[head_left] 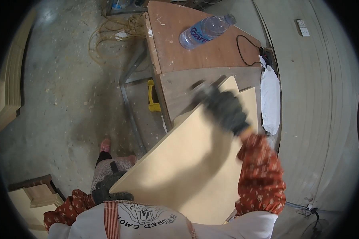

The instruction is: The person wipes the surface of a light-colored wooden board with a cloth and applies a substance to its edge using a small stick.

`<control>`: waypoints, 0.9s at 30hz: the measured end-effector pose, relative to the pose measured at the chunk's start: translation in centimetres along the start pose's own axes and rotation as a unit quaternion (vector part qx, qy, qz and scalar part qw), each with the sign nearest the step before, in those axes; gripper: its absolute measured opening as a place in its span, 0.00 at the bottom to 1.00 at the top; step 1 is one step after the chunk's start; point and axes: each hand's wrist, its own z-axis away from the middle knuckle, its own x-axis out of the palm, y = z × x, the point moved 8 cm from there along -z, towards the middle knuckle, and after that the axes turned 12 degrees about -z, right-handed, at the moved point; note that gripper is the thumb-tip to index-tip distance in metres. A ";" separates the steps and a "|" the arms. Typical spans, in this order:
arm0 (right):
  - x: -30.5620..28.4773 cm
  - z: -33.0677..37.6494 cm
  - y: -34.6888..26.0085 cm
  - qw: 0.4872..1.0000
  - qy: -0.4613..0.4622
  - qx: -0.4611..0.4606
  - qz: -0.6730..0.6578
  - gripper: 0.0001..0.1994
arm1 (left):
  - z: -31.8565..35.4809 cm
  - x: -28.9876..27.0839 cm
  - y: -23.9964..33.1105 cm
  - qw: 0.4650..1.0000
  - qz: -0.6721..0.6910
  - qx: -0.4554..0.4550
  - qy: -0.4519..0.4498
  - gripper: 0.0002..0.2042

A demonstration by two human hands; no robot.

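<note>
A large pale wooden board (175,159) lies aslant across the worktable, its near end against my body. My left hand (111,188), in a dark glove, is closed on the board's near left corner, with the fingers partly hidden. Over the far part of the board, my right hand (226,111), also gloved, is smeared by motion. Its fingers are curled round a dark tool (203,92), too blurred to name. Another pale board (249,104) shows from beneath on the right.
A clear plastic bottle (207,31) lies on the brown worktable (167,51), near a black cable (239,49). A white bundle (270,99) runs along the right edge. A yellow-handled thing (153,95) and a coiled hose (103,40) are left of it. Stacked boards (12,79) stand far left.
</note>
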 end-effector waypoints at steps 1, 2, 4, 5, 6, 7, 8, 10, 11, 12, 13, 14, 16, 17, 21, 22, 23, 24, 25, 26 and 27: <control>-0.2 -0.4 7.0 0.994 -0.026 0.104 0.022 0.13 | -0.1 0.1 0.0 1.000 -0.004 0.001 0.002 0.23; -1.5 0.0 11.4 0.977 0.024 0.209 0.025 0.15 | 0.0 0.0 -0.1 1.000 -0.006 0.004 0.003 0.23; -1.6 2.5 16.0 0.962 0.071 0.262 -0.016 0.16 | 0.0 0.2 -0.3 1.000 -0.006 0.015 -0.019 0.24; -1.3 3.1 15.9 0.966 0.063 0.252 -0.001 0.18 | -0.1 0.3 -0.3 0.999 -0.003 0.020 -0.024 0.24; -1.2 1.8 12.9 0.974 0.052 0.223 0.005 0.19 | -0.1 0.2 -0.3 1.000 -0.009 0.019 -0.008 0.25; -0.9 1.6 9.2 0.978 0.037 0.205 0.009 0.20 | 0.1 0.2 -0.1 1.000 -0.012 0.017 -0.003 0.25; -0.7 1.6 2.9 0.990 0.083 0.094 0.064 0.17 | 0.0 0.4 0.1 1.000 -0.012 0.016 0.003 0.26; -1.6 4.0 -12.2 0.944 0.209 -0.097 0.235 0.17 | 0.5 0.3 -0.1 0.999 -0.019 0.033 0.007 0.26; -2.1 4.8 -17.6 0.967 0.166 -0.163 0.108 0.15 | 0.6 0.3 0.3 0.999 -0.025 0.035 0.014 0.27; -2.4 5.7 -22.2 0.970 0.116 -0.215 -0.010 0.14 | 0.5 0.2 0.0 0.998 -0.032 0.048 0.011 0.27; -2.4 5.6 -24.1 0.961 0.062 -0.230 -0.138 0.15 | 0.7 0.1 -0.1 0.998 -0.039 0.057 0.014 0.28; -2.5 5.1 -25.9 0.935 0.000 -0.233 -0.269 0.17 | 0.7 -0.2 -0.1 0.997 -0.047 0.062 0.017 0.28; -1.1 2.8 -21.1 0.965 -0.026 -0.107 -0.237 0.15 | 1.1 -0.2 -0.1 0.995 -0.063 0.075 0.021 0.29; -0.5 1.6 -16.8 0.974 -0.038 -0.039 -0.218 0.13 | 1.1 -0.3 0.2 0.995 -0.058 0.074 0.018 0.29; -2.8 1.3 -1.8 0.998 0.053 0.034 0.030 0.19 | 1.3 0.0 0.2 0.999 -0.022 0.030 0.020 0.32; -2.8 1.3 -1.5 0.995 0.084 0.006 0.050 0.18 | 1.4 0.2 -0.1 1.000 -0.005 0.026 0.013 0.32; -1.0 1.6 -1.2 0.996 0.038 0.068 0.034 0.17 | 1.5 0.5 -0.4 1.000 0.011 0.023 0.006 0.32; -0.6 2.0 -5.3 0.994 0.094 0.009 0.056 0.15 | 1.2 0.6 0.0 0.999 0.025 0.029 0.004 0.31; -0.2 2.1 -10.0 0.989 0.123 -0.052 0.062 0.15 | 1.0 0.7 0.2 0.999 0.038 0.034 0.005 0.31; -0.5 2.4 -15.3 0.984 0.133 -0.118 0.003 0.16 | 0.5 0.5 1.3 0.998 0.046 0.047 0.002 0.29; -1.0 3.3 -19.8 0.971 0.130 -0.174 -0.100 0.16 | 0.1 0.3 2.6 0.997 0.053 0.061 -0.006 0.28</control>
